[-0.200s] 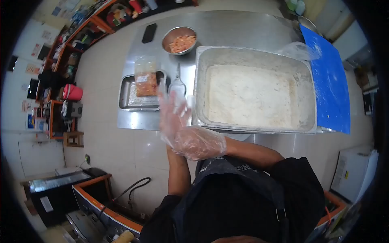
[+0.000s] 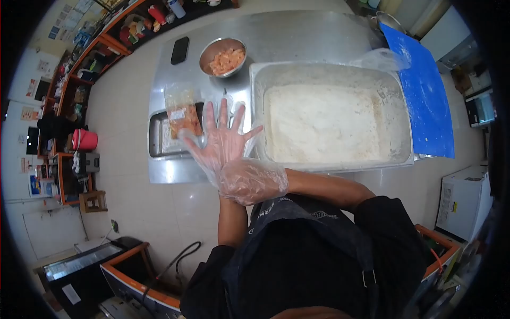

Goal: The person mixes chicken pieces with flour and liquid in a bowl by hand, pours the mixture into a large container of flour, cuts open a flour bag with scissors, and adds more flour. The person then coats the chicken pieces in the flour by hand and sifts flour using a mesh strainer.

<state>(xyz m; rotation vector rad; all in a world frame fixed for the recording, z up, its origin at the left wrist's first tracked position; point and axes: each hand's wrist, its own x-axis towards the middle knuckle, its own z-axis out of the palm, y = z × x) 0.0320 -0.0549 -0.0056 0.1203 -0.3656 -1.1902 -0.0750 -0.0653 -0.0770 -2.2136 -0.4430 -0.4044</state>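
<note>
Fingers that blur in the earlier frame now stand sharp and splayed on my left hand [image 2: 226, 146], each one apart from the next. Bench things sit slightly further left in view, so I judge my head has turned a little.

Opened like this, my fingers seem to fill the clear left glove [image 2: 209, 161] better, though loose film still bags at its edges. I take that as the glove being nearly on. It sits on my left hand, over the table's [image 2: 297, 34] near edge, between the tray [image 2: 155, 141] and the bin [image 2: 329, 73] of white powder [image 2: 324, 122].

My right hand [image 2: 254, 181], in plastic too, is closed at my left wrist, apparently gripping the glove's cuff; crumpled film hides the fingertips.

In the tray lies a bag [image 2: 185, 118] of meat. Beyond it are the phone [image 2: 180, 50] and the bowl [image 2: 209, 49] of meat pieces [image 2: 227, 62]. Blue board [image 2: 425, 101] lies beside the bin's right end.
</note>
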